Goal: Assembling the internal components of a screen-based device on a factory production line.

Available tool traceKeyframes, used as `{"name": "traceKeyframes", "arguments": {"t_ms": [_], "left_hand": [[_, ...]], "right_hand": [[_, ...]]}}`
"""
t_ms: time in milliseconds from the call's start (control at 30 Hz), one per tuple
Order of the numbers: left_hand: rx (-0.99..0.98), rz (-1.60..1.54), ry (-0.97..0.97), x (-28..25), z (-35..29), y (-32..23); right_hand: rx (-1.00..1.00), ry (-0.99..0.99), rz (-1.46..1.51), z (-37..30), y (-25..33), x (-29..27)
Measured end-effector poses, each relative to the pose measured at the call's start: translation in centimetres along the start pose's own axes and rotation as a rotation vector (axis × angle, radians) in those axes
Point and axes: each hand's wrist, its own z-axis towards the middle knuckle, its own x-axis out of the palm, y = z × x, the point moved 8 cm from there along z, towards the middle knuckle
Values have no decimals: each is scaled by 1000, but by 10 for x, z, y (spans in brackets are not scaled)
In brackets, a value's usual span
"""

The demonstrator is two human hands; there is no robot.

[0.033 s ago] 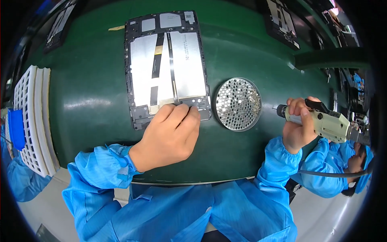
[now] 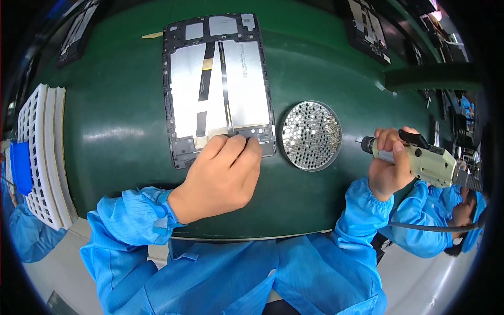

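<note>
An opened tablet (image 2: 244,89) lies on the green work surface, with a silver back plate, a black frame and dark flat cables. Over its lower edge, my left hand (image 2: 220,176) is closed, fingertips bent down against the dark lower strip. Whatever those fingertips hold, if anything, is hidden beneath them. My right hand (image 2: 387,163) grips a pale green electric screwdriver (image 2: 433,165) well to the right, its thin bit pointing left and clear of the tablet. Between the two sits a round metal dish (image 2: 310,137) with a grid of holes and many small screws gathered toward its right side.
White perforated trays (image 2: 39,157) stand at the left edge beside a blue block (image 2: 21,168). More tablet units (image 2: 77,34) lie at the far left and far right (image 2: 369,31). A cable (image 2: 436,227) crosses at the right, near another person in blue (image 2: 425,220).
</note>
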Motion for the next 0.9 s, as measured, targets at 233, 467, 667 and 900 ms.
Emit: {"name": "traceKeyframes", "arguments": {"t_ms": [233,467,667,900], "left_hand": [[114,213,58,9,-5,-11],[-3,103,49,8,-6,12],[-104,-39,95,12,-13,18],[-151,-93,74,10,-10,20]], "right_hand": [[-20,218,46,-5,40,42],[30,393,156,-33,42,130],[107,403,123,-42,21,153],[154,453,127,-36,18,158]]}}
